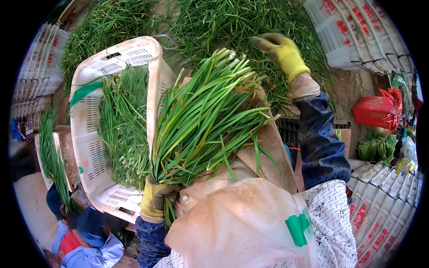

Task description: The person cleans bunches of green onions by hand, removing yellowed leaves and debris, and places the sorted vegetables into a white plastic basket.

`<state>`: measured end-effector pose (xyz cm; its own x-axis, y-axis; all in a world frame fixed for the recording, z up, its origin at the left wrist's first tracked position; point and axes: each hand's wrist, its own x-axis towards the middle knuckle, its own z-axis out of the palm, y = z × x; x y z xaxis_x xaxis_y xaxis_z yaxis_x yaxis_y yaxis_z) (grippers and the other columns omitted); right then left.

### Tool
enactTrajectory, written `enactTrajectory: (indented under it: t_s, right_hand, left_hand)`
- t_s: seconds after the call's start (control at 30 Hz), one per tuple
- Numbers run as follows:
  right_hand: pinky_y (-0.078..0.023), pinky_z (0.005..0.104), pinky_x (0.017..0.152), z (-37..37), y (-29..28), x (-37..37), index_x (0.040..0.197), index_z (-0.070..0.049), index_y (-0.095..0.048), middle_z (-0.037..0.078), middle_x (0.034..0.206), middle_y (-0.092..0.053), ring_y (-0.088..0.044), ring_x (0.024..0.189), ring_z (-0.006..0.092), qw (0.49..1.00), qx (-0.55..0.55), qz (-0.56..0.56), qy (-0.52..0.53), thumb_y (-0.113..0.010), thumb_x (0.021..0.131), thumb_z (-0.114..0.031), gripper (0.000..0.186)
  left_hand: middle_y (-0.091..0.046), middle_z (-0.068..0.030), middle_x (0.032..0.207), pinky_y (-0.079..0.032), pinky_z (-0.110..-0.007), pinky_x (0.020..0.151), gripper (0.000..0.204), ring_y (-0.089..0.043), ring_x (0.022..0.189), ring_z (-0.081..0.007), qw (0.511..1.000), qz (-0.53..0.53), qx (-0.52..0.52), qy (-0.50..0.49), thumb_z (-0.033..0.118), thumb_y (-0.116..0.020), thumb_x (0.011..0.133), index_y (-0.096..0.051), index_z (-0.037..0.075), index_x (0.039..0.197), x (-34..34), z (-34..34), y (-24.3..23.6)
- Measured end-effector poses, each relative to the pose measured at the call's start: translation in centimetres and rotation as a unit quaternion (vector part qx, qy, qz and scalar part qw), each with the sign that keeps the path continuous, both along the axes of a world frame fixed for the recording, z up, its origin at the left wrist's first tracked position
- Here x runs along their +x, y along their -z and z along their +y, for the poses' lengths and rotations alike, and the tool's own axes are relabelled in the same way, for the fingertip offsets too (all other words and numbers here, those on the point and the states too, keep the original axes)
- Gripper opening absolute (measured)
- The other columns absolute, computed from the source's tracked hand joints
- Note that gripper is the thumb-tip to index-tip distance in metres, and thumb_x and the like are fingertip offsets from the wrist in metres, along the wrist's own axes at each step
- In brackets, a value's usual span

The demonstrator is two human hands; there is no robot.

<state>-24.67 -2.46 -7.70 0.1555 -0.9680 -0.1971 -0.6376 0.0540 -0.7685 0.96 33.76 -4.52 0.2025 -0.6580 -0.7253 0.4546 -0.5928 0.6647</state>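
My left hand (154,199), in a yellow work glove, is closed round the leafy end of a thick bunch of garlic chives (205,120). The bunch slants up and right across my lap, its pale stem ends at the top and a few stalks hanging loose. My right hand (280,52), in a matching glove, is raised beyond the bunch, over a large heap of loose chives (214,22). Its thumb and bent fingers come together in a pinch; the tips are blurred, and whatever lies between them cannot be made out.
Left of the bunch, a tilted white plastic crate (82,147) holds chives. White crates (353,40) stand at far right, more (384,219) at lower right. A red bag (377,109) lies to the right. At lower left is a person in a blue cap (91,227), beside chives.
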Motion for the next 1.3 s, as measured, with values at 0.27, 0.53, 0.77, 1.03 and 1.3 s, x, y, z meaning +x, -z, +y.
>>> enactTrajectory:
  t_s: [0.27, 0.53, 0.77, 1.03, 1.3]
  right_hand:
    - [-0.052, 0.0276, 0.063, 1.7, -0.4, 4.2, 0.087, -0.003, -0.067, 0.005, 0.075, -0.067, -0.063, 0.065, 0.0137, 0.964, 0.136, -0.216, -0.080, -0.073, 0.078, -0.026, 0.025]
    - [-0.052, 0.0259, 0.065, -5.1, 1.0, 0.2, 0.084, -0.004, -0.070, 0.007, 0.078, -0.070, -0.065, 0.067, 0.0126, 0.978, -0.121, -0.169, -0.006, -0.069, 0.081, -0.031, 0.027]
    - [-0.039, 0.0368, 0.098, -3.2, 3.4, -6.5, 0.116, -0.008, -0.060, 0.010, 0.118, -0.063, -0.054, 0.113, 0.0214, 0.984, 0.077, -0.151, -0.057, -0.063, 0.085, -0.042, 0.046]
    - [-0.051, 0.0347, 0.077, 3.9, 4.3, 1.0, 0.109, -0.006, -0.065, 0.016, 0.085, -0.068, -0.066, 0.083, 0.0266, 0.967, -0.174, -0.020, -0.187, -0.068, 0.075, -0.046, 0.052]
    - [-0.050, 0.0382, 0.084, 4.1, 0.4, -9.1, 0.118, -0.004, -0.059, 0.018, 0.106, -0.065, -0.064, 0.096, 0.0304, 0.985, 0.033, 0.131, -0.108, -0.070, 0.073, -0.049, 0.065]
  left_hand:
    - [-0.066, -0.0064, 0.075, -0.039, -0.022, 0.043, 0.027, -0.053, 0.049, -0.0096, 1.000, -0.013, 0.007, 0.018, 0.006, -0.067, 0.074, -0.061, 0.000, 0.099, -0.1, -0.5, -0.4]
    - [-0.062, -0.0057, 0.074, -0.035, -0.019, 0.039, 0.023, -0.049, 0.045, -0.0081, 0.991, -0.075, 0.003, 0.112, 0.002, -0.060, 0.080, -0.056, 0.000, 0.102, 1.5, 1.0, 0.8]
    - [-0.062, -0.0054, 0.071, -0.033, -0.020, 0.037, 0.022, -0.046, 0.043, -0.0081, 0.997, -0.043, 0.005, 0.066, 0.002, -0.060, 0.080, -0.056, -0.001, 0.102, 1.2, 1.0, 1.3]
    - [-0.056, -0.0059, 0.064, -0.034, -0.021, 0.040, 0.015, -0.047, 0.046, -0.0105, 0.995, -0.078, -0.020, 0.060, 0.002, -0.057, 0.078, -0.056, 0.000, 0.093, 1.3, 1.8, 1.5]
    - [-0.052, -0.0058, 0.058, -0.031, -0.022, 0.035, 0.017, -0.043, 0.040, -0.0118, 0.999, 0.005, -0.012, -0.051, 0.005, -0.059, 0.076, -0.054, -0.001, 0.091, 1.8, 2.1, 2.8]
